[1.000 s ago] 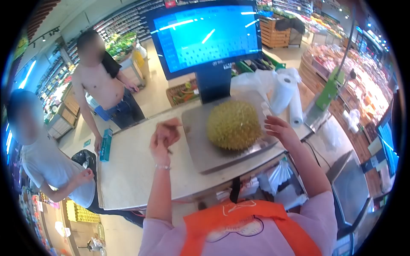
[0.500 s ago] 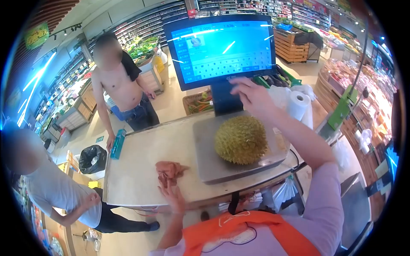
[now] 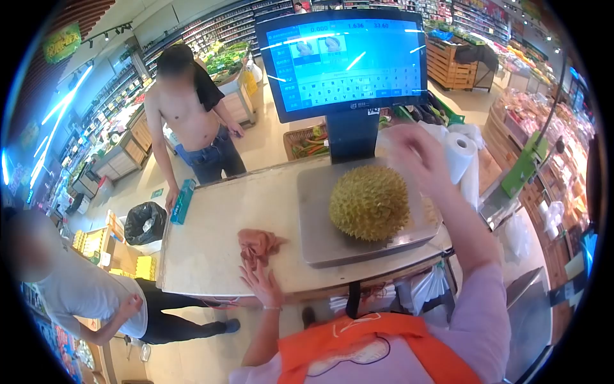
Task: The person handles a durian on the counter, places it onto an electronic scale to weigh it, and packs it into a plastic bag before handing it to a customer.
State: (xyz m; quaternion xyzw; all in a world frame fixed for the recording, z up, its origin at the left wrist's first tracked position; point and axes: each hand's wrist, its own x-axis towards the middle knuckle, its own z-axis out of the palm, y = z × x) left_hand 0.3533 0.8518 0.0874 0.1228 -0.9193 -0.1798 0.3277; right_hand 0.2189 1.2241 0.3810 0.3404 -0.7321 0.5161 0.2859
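Your durian (image 3: 369, 203) rests on the metal plate (image 3: 316, 224), around its middle and well inside its edges. The broad, flat surface probably keeps the round, spiny fruit steady without a hand on it. The plate itself sits toward the counter's (image 3: 204, 256) right end, in front of the screen (image 3: 345, 70), which is tilted toward you, likely so you can read it while facing the fruit.

Your right hand (image 3: 419, 153) is raised beyond the durian, near the plate's far right corner; that height seems to keep it off the spines. It is blurred, so I cannot tell how far its fingers are closed.

Your left hand (image 3: 262, 285) is open at the counter's near edge, fingers spread and gripping nothing, perhaps for support. Its fingertips are at the crumpled cloth (image 3: 259, 243), which lies beside the plate. At the counter's far left corner, another person's hand (image 3: 171, 198) is at a green box (image 3: 183, 201).
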